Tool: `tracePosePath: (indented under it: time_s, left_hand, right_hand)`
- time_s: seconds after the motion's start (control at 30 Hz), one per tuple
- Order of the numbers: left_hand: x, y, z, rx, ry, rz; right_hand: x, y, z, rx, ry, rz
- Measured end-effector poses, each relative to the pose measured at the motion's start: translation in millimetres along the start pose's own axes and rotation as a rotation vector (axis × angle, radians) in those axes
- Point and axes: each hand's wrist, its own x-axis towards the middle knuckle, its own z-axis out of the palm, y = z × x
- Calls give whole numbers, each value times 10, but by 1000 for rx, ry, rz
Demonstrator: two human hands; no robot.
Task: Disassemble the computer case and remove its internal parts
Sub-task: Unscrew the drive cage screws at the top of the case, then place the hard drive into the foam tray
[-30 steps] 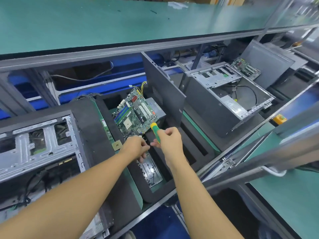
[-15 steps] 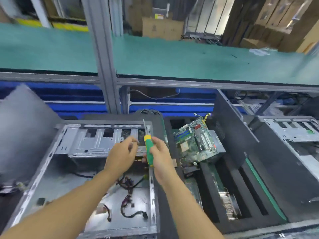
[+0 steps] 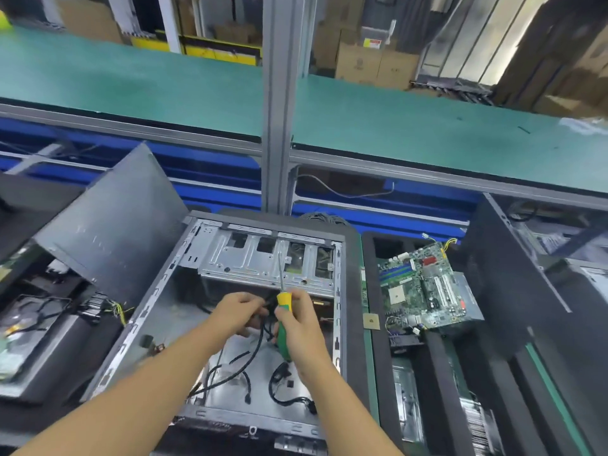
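An open computer case lies on its side in front of me, with a metal drive cage at its far end and loose black cables on its floor. My right hand grips a green and yellow screwdriver, shaft pointing up toward the drive cage. My left hand pinches black cables just left of the screwdriver, above the case floor. A removed motherboard rests in the black foam tray to the right.
A grey case side panel leans up at the left of the case. Another opened unit with wires lies far left. A dark case stands at the right. A vertical aluminium post and green shelf rise behind.
My view swung left from the foam tray to the open case. Both hands moved from the tray into the case, then dropped from the drive cage to the cables; the left hand took hold of them.
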Motion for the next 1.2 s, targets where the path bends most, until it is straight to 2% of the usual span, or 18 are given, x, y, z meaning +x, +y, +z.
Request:
tracePosePath:
  time_s: [0.13, 0.27, 0.37, 0.43, 0.57, 0.77, 0.87, 0.93, 1.03, 1.2]
  left_hand:
    - [12, 170, 250, 32, -11, -49]
    - [42, 333, 463, -362, -19, -100]
    - [65, 350, 551, -702, -109, -143]
    - [79, 347, 544, -816, -129, -140]
    - [11, 344, 511, -696, -144, -94]
    - [-77, 278, 434, -641, -231, -106]
    - [-135, 244, 391, -644, -303, -95]
    - [-175, 196, 357, -604, -416, -74]
    - [-229, 103, 293, -461, -589, -61]
    - [-176, 172, -47, -93, -563, -121]
  right_hand:
    - [-32, 25, -113, 87, 96, 39]
    - [-80, 77, -142, 194, 129, 85]
    - [-88, 81, -164, 288, 155, 105]
    - [-83, 79, -171, 321, 162, 98]
    - [-76, 90, -172, 343, 166, 88]
    - [-69, 115, -157, 417, 141, 33]
    - [-73, 94, -161, 450, 108, 25]
    - [-90, 88, -170, 467, 95, 24]
    - [-125, 93, -206, 515, 72, 22]
    - [-173, -19, -366, 469, 5, -2]
